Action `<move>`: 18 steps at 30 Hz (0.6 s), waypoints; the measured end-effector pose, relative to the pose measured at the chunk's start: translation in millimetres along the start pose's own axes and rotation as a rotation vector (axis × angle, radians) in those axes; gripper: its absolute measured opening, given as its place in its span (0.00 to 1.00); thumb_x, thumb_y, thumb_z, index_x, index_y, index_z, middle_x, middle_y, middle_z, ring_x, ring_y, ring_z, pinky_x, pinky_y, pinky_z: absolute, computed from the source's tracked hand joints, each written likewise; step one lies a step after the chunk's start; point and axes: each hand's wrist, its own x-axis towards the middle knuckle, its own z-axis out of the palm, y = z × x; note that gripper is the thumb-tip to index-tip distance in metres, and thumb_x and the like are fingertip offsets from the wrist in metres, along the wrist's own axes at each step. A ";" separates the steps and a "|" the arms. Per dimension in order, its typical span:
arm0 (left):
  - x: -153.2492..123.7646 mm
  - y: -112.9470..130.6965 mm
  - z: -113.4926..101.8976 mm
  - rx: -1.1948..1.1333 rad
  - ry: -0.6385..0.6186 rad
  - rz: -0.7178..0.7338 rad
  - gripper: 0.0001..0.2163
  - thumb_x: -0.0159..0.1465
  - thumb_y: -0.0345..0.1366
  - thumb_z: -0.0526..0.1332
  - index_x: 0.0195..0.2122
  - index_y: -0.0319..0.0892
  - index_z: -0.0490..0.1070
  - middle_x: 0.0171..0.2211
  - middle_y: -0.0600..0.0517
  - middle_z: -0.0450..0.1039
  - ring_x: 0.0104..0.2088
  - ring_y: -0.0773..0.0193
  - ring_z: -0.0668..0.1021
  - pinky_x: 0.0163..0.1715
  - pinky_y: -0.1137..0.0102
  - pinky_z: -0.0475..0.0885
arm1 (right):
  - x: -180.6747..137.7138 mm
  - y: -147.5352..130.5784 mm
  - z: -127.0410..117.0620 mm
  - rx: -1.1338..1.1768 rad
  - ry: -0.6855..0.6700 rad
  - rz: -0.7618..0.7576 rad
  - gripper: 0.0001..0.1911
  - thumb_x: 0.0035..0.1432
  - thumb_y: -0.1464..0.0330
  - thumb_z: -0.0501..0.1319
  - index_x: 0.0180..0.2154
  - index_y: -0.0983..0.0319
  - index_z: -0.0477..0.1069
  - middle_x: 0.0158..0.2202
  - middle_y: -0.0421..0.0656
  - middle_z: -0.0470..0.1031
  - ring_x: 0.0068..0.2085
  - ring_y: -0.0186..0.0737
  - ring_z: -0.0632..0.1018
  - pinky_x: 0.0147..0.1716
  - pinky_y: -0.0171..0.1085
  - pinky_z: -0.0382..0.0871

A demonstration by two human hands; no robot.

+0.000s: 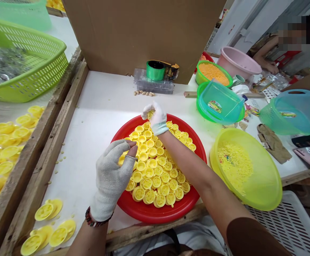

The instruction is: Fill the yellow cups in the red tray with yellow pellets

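Observation:
A red round basin (201, 153) holds many small yellow plastic cups (152, 163) standing close together; several near the front contain little yellow pieces. My right hand (156, 115), in a white glove, is above the basin's far edge, fingers curled around small yellow pieces (150, 114). Over the left side of the basin is my left hand (115, 174), in a white glove with bare thumb and finger tips. Its thumb and forefinger are drawn close in a pinch, and whatever lies between them cannot be made out.
A yellow bowl (267, 177) of small yellow pieces stands at right. Green basins (197, 96) and a pink tub (240, 62) sit behind it. Yellow cups with saucers (56, 236) lie front left, beside wooden rails (64, 117). Cardboard (144, 32) stands behind. Another person's hand (272, 67) is far right.

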 end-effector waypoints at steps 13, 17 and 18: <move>-2.7 -4.6 4.7 -0.002 -0.016 0.025 0.06 0.69 0.37 0.62 0.39 0.41 0.77 0.41 0.50 0.80 0.43 0.62 0.82 0.47 0.67 0.76 | -23.6 -105.9 -55.4 0.146 0.274 -0.085 0.25 0.64 0.48 0.56 0.24 0.58 0.60 0.23 0.37 0.69 0.25 0.32 0.70 0.30 0.37 0.67; -3.4 -2.5 5.8 0.022 -0.014 0.064 0.06 0.69 0.37 0.62 0.40 0.41 0.77 0.41 0.50 0.80 0.43 0.62 0.82 0.47 0.67 0.76 | -90.3 -170.4 -155.7 -0.534 0.355 -0.197 0.24 0.62 0.44 0.49 0.30 0.56 0.62 0.31 0.43 0.73 0.30 0.39 0.74 0.32 0.42 0.70; -3.5 -2.4 6.2 0.026 -0.012 0.073 0.06 0.69 0.37 0.62 0.40 0.41 0.77 0.41 0.50 0.80 0.43 0.62 0.81 0.47 0.67 0.76 | -111.1 -177.0 -180.5 -0.826 0.362 -0.154 0.23 0.63 0.45 0.46 0.34 0.56 0.64 0.35 0.46 0.74 0.34 0.41 0.76 0.35 0.45 0.72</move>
